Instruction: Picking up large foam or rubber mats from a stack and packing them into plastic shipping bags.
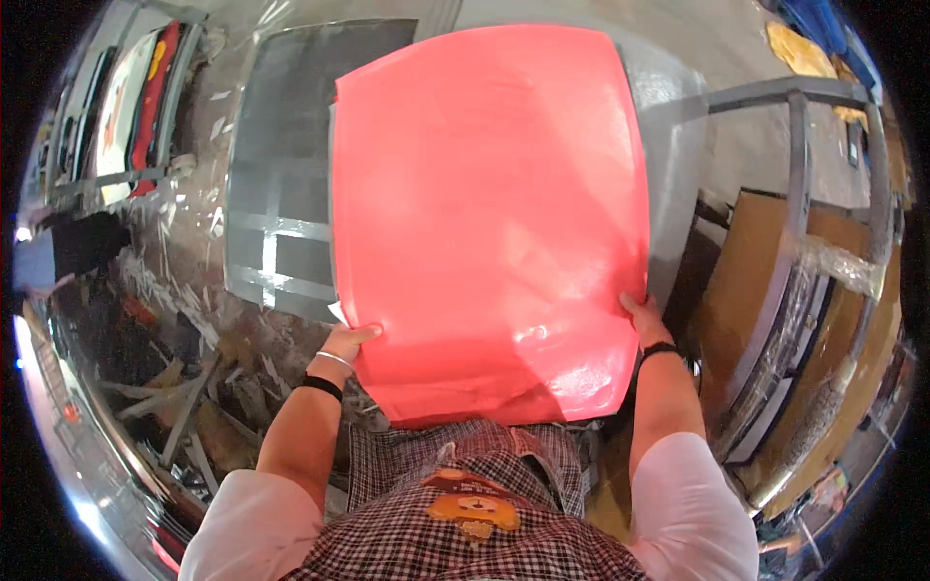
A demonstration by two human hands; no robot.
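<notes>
The left hand (347,341) grips the lower left edge of a large red panel (489,213), thumb lying on the top face and the other fingers curled out of sight beneath. The right hand (647,320) clasps the lower right edge the same way, thumb on top, fingers hidden under the rim. Each wrist carries a dark band, and the left one also has a thin silver bracelet.

The red panel is broad, smooth and glossy, with rounded corners, and is held out flat in front of the person's chest, above a checked apron (465,513). It covers most of a grey panel (281,174) lying beneath it, which shows at the left with pale tape strips across it; whether the 2 touch cannot be told.

To the left, scraps and strips of debris (184,387) litter the floor (736,58). To the right stands a grey metal frame (799,145), with brown cardboard sheets (746,281) and wrapped panels leaning beside it.
</notes>
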